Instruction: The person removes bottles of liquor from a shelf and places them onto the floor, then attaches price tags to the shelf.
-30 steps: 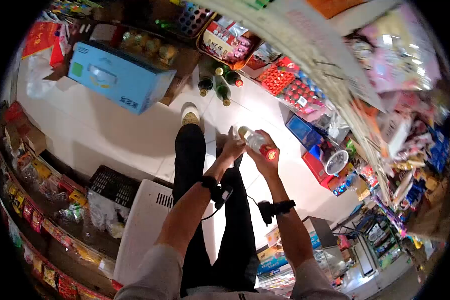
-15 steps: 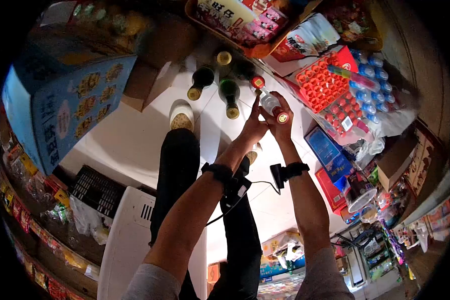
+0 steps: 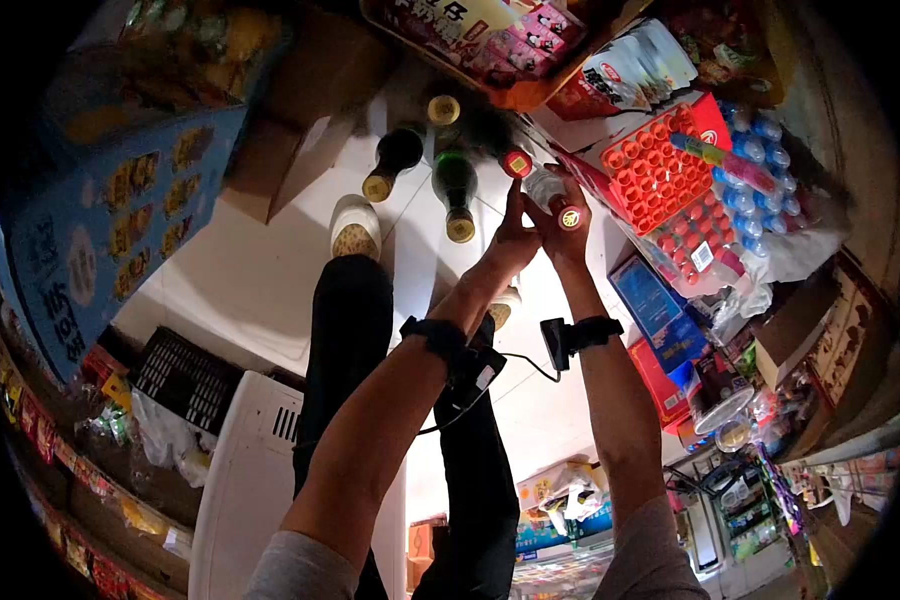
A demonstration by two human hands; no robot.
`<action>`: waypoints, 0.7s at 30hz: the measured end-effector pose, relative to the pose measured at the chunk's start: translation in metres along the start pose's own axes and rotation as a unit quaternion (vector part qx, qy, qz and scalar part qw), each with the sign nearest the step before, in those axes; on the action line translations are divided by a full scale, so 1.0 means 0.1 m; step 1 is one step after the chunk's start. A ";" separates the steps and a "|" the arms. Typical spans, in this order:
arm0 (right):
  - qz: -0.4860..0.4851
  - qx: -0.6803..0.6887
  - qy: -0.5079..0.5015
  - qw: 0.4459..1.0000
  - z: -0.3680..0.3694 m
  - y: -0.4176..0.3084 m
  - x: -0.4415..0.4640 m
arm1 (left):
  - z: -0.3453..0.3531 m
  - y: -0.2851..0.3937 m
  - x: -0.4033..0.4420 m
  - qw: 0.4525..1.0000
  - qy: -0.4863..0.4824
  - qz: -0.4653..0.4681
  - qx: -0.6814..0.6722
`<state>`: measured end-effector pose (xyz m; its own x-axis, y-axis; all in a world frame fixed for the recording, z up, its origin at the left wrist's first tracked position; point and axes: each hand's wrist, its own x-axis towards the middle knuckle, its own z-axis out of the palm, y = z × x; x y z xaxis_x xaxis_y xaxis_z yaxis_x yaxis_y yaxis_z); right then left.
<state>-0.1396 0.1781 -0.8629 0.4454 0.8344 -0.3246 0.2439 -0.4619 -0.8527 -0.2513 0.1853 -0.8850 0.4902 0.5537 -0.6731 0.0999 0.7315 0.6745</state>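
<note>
A clear glass bottle (image 3: 542, 186) with a red cap (image 3: 569, 218) is tilted between my hands, its cap toward me. My right hand (image 3: 567, 240) is wrapped round its neck and right side. My left hand (image 3: 513, 242) is closed in from the left, thumb and fingers at the bottle's side; its grip is partly hidden. Just beyond the left fingertips shows another red cap (image 3: 516, 164), its bottle mostly hidden. Left of it stand dark green bottles with gold caps: one green bottle (image 3: 455, 178), one darker bottle (image 3: 400, 148), and a gold cap (image 3: 443, 110) farther back.
A blue printed carton (image 3: 110, 230) is at left, above a black crate (image 3: 185, 380) and a white appliance (image 3: 245, 480). At right lie a red bottle-cap tray (image 3: 655, 165), shrink-wrapped bottles (image 3: 750, 180) and a blue box (image 3: 657, 300). My shoe (image 3: 356, 232) is beside the bottles.
My hands and the clear bottle have stayed nearly in place, with a slight shift of the bottle. The whole view has moved a little; the floor bottles stand as before.
</note>
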 end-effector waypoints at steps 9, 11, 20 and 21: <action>0.059 0.019 0.020 0.998 -0.09 0.03 -0.12 | -0.08 0.16 -0.27 0.994 0.006 -0.103 0.036; 0.039 0.075 0.085 0.993 -0.16 0.17 -0.35 | -0.24 -0.09 -0.57 0.989 -0.048 -0.095 0.105; 0.117 -0.236 -0.055 0.963 -1.14 -0.78 -2.33 | -0.55 0.76 -3.03 0.880 -0.291 -0.099 0.363; 0.092 -0.215 -0.044 0.971 -1.23 -0.90 -2.54 | -0.52 1.07 -3.35 0.913 -0.259 -0.111 0.296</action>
<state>-0.1685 -0.0290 -0.6532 0.4438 0.7402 -0.5051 0.5128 -0.6720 -0.5343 -0.4498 0.0985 -0.6027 0.7285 0.0431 -0.6837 0.6226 0.3745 0.6871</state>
